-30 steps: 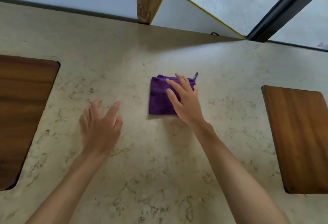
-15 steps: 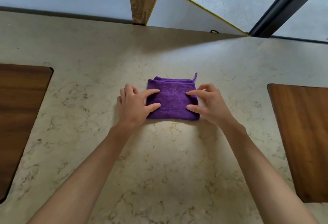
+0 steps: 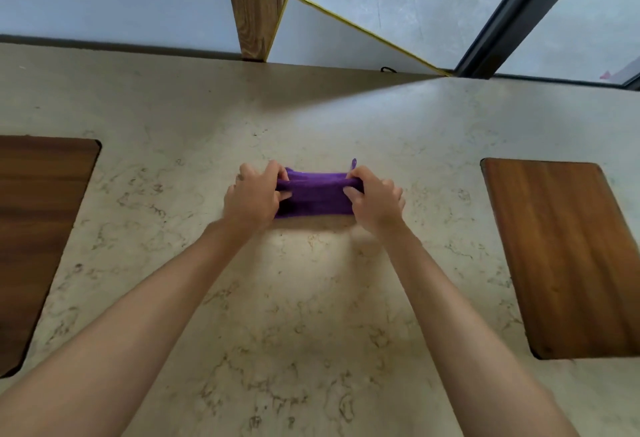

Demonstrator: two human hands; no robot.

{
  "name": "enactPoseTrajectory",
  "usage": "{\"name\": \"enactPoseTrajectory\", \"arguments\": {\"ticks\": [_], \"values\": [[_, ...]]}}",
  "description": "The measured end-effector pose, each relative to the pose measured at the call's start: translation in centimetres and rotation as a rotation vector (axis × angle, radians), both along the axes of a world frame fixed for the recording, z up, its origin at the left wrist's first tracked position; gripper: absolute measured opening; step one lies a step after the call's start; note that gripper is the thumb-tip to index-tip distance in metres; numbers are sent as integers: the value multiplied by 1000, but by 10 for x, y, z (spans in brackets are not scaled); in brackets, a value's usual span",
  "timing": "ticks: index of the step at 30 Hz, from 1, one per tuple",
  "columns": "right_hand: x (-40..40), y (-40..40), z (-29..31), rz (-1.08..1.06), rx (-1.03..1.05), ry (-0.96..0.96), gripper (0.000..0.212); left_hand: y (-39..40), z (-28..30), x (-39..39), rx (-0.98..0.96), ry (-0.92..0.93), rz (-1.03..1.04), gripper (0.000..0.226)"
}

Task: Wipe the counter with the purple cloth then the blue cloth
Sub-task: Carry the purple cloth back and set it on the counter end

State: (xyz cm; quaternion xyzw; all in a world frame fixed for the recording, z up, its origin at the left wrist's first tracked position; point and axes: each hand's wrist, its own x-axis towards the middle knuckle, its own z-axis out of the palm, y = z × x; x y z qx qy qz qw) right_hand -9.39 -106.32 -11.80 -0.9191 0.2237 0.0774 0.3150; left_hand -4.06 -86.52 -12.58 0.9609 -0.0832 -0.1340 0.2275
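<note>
While half a second ago our fingers only rested flat on the two ends of the folded purple terry cloth (image 3: 317,194), we now have both ends gathered up. Our left hand (image 3: 254,195) is closed on the left end, our right hand (image 3: 375,199) is closed on the right end, and the far fold is lifted and bunched between them. The cloth's near edge appears to sit on the beige marbled stone counter (image 3: 311,315), roughly mid-counter, well back from the near edge, between the two inset brown wooden panels, left (image 3: 38,225) and right (image 3: 568,256). Its small hanging loop (image 3: 353,162) sticks up at the far right corner. We judge this as pickup or unfolding before the first wipe; no wiping stroke is evident yet. No blue cloth is in view.
</note>
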Motion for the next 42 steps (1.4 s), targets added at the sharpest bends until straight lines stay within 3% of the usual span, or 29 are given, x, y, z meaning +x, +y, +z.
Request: {"name": "enactPoseTrajectory", "arguments": {"ticks": [3, 8, 15, 21, 24, 26, 33, 38, 42], "values": [[-36, -5, 33, 19, 218, -42, 11, 6, 35, -27, -69, -32, -71, 10], [-89, -11, 111, 84, 315, -262, 13, 18, 119, -84, -303, 27, -44, 25], [-114, 2, 244, 113, 553, -476, 14, 36, 254, -132, -655, -189, 110, 22], [-102, 32, 334, 310, 537, -664, 20, 74, 346, -154, -810, -364, 212, 22], [-98, 63, 367, 435, 464, -704, 27, 108, 374, -167, -806, -444, 279, 20], [-96, 89, 379, 485, 444, -702, 16, 135, 386, -178, -782, -502, 322, 20], [-109, 215, 393, 620, 561, -712, 13, 255, 410, -221, -673, -654, 475, 22], [-125, 337, 394, 732, 557, -763, 22, 365, 416, -260, -576, -721, 535, 49], [-138, 441, 386, 754, 556, -768, 17, 471, 414, -283, -566, -688, 605, 29]]}}
